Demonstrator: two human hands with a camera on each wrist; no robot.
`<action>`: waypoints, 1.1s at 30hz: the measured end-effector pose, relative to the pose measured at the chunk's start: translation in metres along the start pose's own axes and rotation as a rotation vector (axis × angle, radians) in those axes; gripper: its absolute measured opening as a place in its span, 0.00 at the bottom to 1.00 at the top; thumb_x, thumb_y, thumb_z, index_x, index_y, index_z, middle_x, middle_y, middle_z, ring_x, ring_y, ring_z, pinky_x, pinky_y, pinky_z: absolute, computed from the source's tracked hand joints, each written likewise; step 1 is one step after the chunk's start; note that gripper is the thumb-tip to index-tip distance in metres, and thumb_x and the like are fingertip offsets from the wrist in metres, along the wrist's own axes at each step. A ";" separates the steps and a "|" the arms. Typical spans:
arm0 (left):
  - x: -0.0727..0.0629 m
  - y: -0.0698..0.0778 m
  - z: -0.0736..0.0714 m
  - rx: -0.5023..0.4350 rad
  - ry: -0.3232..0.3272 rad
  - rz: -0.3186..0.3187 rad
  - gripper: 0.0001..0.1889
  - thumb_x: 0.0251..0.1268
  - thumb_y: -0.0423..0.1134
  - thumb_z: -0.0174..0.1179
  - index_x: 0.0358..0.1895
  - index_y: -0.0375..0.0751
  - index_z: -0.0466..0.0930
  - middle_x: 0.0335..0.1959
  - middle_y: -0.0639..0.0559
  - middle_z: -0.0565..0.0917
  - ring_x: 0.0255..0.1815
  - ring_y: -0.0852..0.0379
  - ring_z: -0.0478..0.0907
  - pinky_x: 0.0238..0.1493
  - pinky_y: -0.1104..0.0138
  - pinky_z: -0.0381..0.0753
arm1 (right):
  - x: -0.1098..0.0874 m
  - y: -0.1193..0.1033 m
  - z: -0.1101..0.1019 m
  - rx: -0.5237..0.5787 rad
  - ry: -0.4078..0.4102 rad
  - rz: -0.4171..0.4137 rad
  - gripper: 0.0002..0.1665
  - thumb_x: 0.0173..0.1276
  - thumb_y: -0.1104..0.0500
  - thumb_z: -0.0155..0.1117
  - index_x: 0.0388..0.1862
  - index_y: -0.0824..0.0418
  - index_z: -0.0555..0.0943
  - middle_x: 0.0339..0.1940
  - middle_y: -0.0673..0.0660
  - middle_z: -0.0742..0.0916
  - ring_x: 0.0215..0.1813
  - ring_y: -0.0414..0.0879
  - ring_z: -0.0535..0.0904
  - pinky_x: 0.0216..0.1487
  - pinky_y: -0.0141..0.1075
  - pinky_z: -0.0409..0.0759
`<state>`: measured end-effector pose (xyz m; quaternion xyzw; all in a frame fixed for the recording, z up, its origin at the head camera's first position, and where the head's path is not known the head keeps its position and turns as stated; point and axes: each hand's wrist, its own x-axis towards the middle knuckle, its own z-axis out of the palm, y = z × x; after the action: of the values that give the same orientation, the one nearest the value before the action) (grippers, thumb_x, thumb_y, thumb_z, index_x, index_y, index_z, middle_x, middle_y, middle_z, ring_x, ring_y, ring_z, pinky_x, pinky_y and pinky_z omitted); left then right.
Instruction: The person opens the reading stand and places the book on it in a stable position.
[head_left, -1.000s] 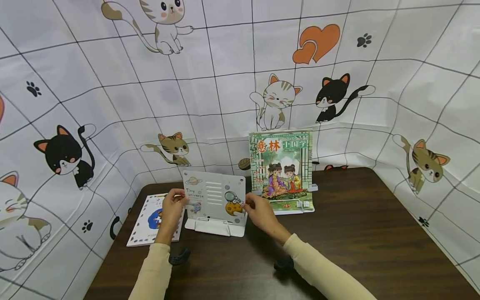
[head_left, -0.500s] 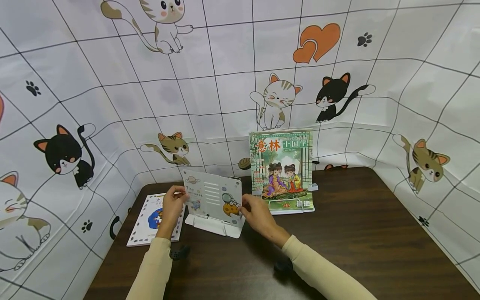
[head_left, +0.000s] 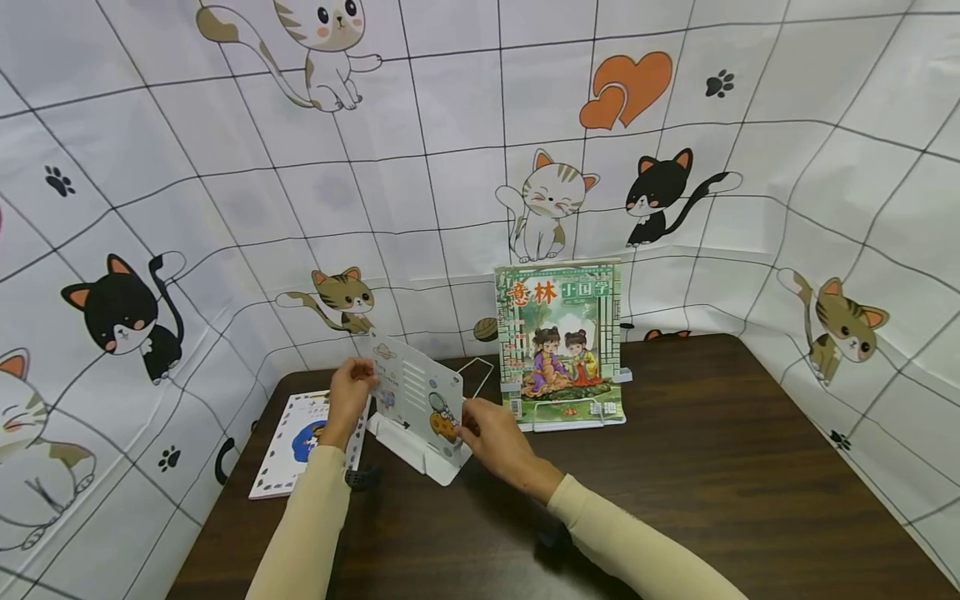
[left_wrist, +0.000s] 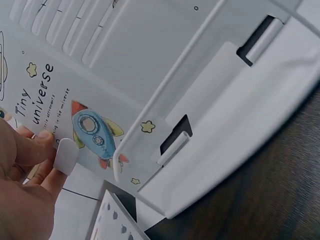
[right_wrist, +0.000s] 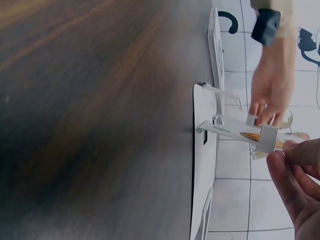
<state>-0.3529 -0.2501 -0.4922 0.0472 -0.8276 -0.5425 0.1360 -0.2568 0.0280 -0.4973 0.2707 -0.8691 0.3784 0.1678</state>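
Observation:
A white book stand (head_left: 412,392) printed with "Tiny universe", a rocket and an astronaut stands on the table, turned at an angle, its panel leaning back above a white base ledge (left_wrist: 210,150). My left hand (head_left: 350,398) pinches the panel's left edge between thumb and fingers, beside a small white side tab (left_wrist: 66,156). On the opposite edge, the fingers of my right hand (head_left: 498,437) pinch the panel near another white tab (right_wrist: 267,138). Behind the panel a thin wire support (head_left: 480,375) sticks out. No book rests on this stand.
To the right, a green magazine (head_left: 570,329) stands upright on a second white stand (head_left: 627,375). A white book (head_left: 279,437) lies flat at the left, partly behind the left forearm. White cloth (head_left: 450,167) with cats encloses the dark wooden table (head_left: 712,467).
The stand has turned, its right side swinging toward me and leftward. My right hand has followed it, while the left stays on its edge. The wire support behind has come into view.

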 end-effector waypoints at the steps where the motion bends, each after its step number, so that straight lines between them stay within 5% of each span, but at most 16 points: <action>1: 0.002 0.001 0.000 -0.002 -0.007 -0.004 0.11 0.75 0.23 0.58 0.56 0.29 0.78 0.51 0.38 0.80 0.47 0.58 0.76 0.46 0.75 0.74 | 0.000 -0.001 0.001 -0.004 -0.003 -0.011 0.09 0.69 0.63 0.77 0.43 0.61 0.83 0.38 0.54 0.89 0.38 0.42 0.87 0.37 0.29 0.84; 11: 0.017 0.011 0.007 -0.023 -0.065 -0.018 0.12 0.75 0.23 0.57 0.57 0.27 0.76 0.53 0.36 0.79 0.47 0.60 0.77 0.45 0.76 0.75 | 0.006 -0.011 0.014 -0.076 -0.041 -0.067 0.14 0.67 0.60 0.79 0.44 0.59 0.82 0.38 0.53 0.87 0.36 0.42 0.84 0.34 0.28 0.80; 19: 0.025 0.019 0.013 0.001 -0.142 0.015 0.18 0.82 0.29 0.54 0.68 0.30 0.75 0.65 0.30 0.78 0.68 0.38 0.75 0.66 0.54 0.78 | 0.016 -0.020 0.027 -0.172 -0.097 -0.134 0.14 0.70 0.54 0.77 0.44 0.57 0.80 0.35 0.49 0.84 0.33 0.38 0.78 0.33 0.29 0.75; 33: 0.018 0.029 0.013 0.013 -0.241 0.055 0.24 0.86 0.34 0.51 0.78 0.32 0.68 0.76 0.30 0.72 0.78 0.34 0.68 0.78 0.43 0.68 | 0.025 -0.028 0.042 -0.190 -0.112 -0.125 0.13 0.74 0.51 0.74 0.48 0.55 0.80 0.38 0.48 0.87 0.36 0.37 0.82 0.35 0.29 0.78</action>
<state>-0.3712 -0.2311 -0.4679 -0.0400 -0.8424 -0.5350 0.0499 -0.2640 -0.0283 -0.4966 0.3279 -0.8904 0.2677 0.1673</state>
